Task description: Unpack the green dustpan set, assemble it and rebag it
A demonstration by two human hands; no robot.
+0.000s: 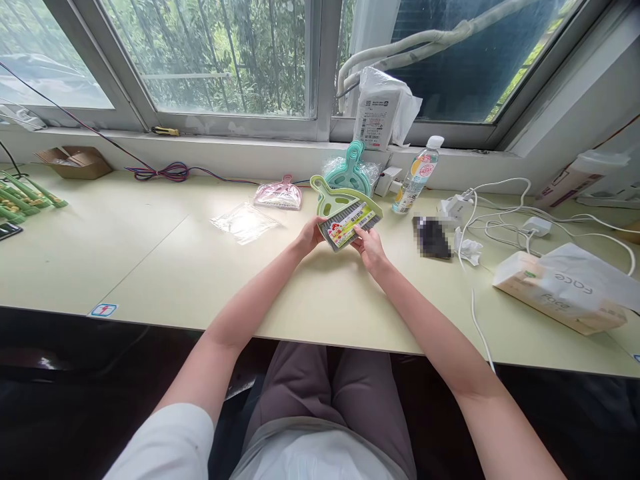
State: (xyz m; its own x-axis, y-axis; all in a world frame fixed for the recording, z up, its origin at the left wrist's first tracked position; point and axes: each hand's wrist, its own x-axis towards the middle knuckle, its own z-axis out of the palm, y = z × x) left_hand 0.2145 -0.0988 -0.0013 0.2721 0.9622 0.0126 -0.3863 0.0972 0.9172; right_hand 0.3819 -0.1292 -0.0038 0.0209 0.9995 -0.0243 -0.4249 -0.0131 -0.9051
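Note:
Both my hands hold a small light-green dustpan and brush set (345, 212) above the middle of the pale table (165, 267). My left hand (311, 235) grips its left edge, fingers closed on it. My right hand (367, 245) pinches the lower right side near the printed paper label over the dark bristles. The handle points up and to the left. Just behind it lies a teal set (350, 172) in a clear bag, and to its left a pink set (280, 195) in a bag.
An empty clear bag (245, 221) lies left of my hands. A drink bottle (416, 175), white chargers with cables (500, 220) and a tissue pack (555, 293) are on the right. A cardboard box (75, 161) and green items (25, 195) sit far left.

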